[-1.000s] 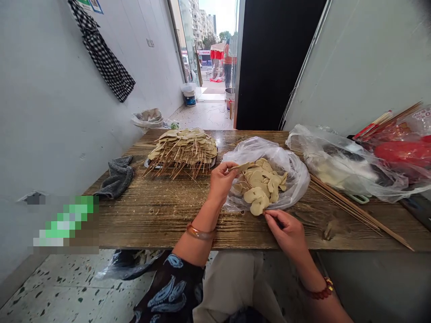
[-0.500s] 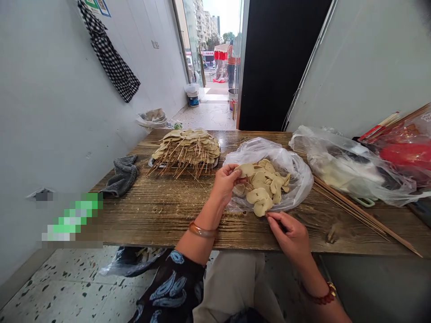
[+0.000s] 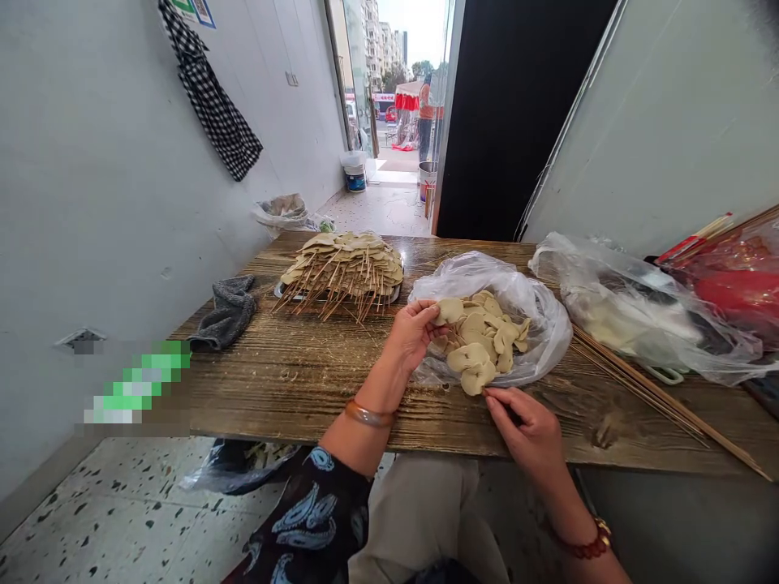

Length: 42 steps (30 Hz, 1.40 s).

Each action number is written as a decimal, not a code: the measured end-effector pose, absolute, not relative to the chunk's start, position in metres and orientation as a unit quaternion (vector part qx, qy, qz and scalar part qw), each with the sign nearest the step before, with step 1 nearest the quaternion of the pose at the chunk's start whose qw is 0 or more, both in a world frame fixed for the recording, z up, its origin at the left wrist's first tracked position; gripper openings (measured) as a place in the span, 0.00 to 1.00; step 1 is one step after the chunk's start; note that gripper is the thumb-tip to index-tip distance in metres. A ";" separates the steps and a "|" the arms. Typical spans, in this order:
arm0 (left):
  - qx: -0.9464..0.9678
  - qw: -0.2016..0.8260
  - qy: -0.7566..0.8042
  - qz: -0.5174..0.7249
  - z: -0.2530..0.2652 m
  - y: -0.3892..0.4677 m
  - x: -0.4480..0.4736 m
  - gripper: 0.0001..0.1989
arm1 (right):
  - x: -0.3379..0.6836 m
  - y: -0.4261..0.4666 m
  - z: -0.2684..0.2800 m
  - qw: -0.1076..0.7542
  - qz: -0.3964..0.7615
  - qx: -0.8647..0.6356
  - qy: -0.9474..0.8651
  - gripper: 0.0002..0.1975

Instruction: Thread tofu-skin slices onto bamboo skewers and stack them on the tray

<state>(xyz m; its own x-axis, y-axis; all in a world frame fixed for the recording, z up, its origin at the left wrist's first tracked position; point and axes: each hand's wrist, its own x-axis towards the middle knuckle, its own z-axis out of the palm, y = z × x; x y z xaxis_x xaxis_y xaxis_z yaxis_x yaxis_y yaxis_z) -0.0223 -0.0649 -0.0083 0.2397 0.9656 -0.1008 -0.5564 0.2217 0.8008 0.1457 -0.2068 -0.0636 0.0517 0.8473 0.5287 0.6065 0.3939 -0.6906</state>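
My left hand pinches a pale, round, flat slice by its edge, above a heap of similar slices in a clear plastic bag. My right hand is closed at the near edge of the bag, thumb and forefinger pressed on the end of a thin wooden skewer. Threaded slices sit on that skewer, just past my fingertips. Most of the skewer is hidden behind them. A pile of filled skewers lies on a metal tray to the left, stick ends pointing towards me.
Loose bare skewers lie on the wooden table at right, below a clear plastic bag and red packaging. A grey cloth rests at the left edge. Beyond the table, a doorway opens onto a street.
The whole view has shifted slightly, so the table's things appear a little further right. Both hands keep nearly the same pose and hold on the slice and the skewer.
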 end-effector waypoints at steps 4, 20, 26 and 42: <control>0.332 0.722 0.306 0.524 -0.009 -0.065 -0.021 0.15 | 0.145 -0.206 -0.063 0.487 0.120 -0.546 -0.671 0.08; 0.447 0.612 0.348 0.552 -0.009 -0.068 -0.014 0.14 | 0.146 -0.207 -0.059 0.487 0.160 -0.569 -0.643 0.10; 0.479 0.589 0.353 0.547 -0.011 -0.068 -0.012 0.09 | 0.147 -0.206 -0.060 0.493 0.170 -0.572 -0.634 0.10; 0.489 0.685 0.303 0.447 -0.007 -0.081 -0.006 0.18 | 0.149 -0.207 -0.062 0.515 0.197 -0.600 -0.579 0.11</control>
<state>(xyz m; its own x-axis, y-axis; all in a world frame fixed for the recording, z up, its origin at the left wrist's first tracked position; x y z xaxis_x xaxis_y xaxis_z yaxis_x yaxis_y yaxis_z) -0.0057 -0.0807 -0.0070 0.4170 0.9087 0.0212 -0.3153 0.1227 0.9410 0.1490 -0.2068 -0.0620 0.2519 0.8984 0.3599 0.4917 0.2015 -0.8471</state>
